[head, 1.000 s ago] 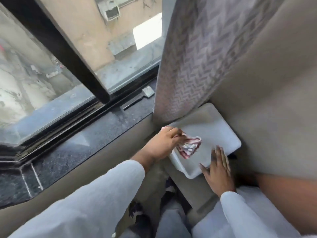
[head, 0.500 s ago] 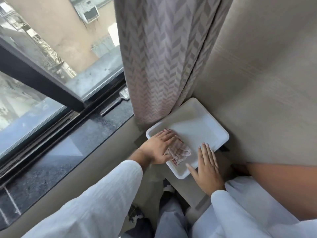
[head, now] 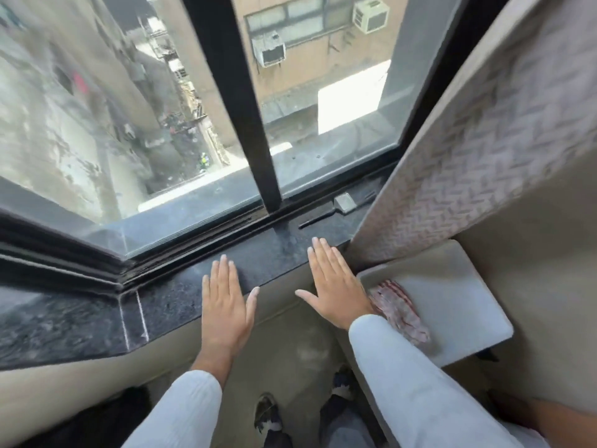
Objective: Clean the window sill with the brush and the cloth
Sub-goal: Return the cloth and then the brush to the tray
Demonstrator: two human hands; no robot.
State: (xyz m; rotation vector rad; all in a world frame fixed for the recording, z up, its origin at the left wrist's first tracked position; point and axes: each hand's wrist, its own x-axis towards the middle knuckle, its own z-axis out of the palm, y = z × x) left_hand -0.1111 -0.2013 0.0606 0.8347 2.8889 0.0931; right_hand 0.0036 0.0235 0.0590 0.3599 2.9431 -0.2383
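The dark speckled stone window sill (head: pixel 168 305) runs across the middle of the view below the window. My left hand (head: pixel 226 302) and my right hand (head: pixel 332 286) both lie flat over its front edge, fingers spread, holding nothing. A small brush (head: pixel 336 206) with a black handle and pale head lies on the sill near the glass, just beyond my right hand. The red-and-white striped cloth (head: pixel 400 308) lies crumpled on the white tray (head: pixel 458 295), right beside my right wrist.
A patterned curtain (head: pixel 478 150) hangs at the right, over the sill's end and the tray. A black window bar (head: pixel 242 105) stands upright behind the sill. Beige wall (head: pixel 97 399) below the sill; shoes (head: pixel 268 415) on the floor.
My left hand let go of the cloth, which stayed on the tray. Both hands moved left from the tray and now rest flat on the sill. The view swung toward the window.
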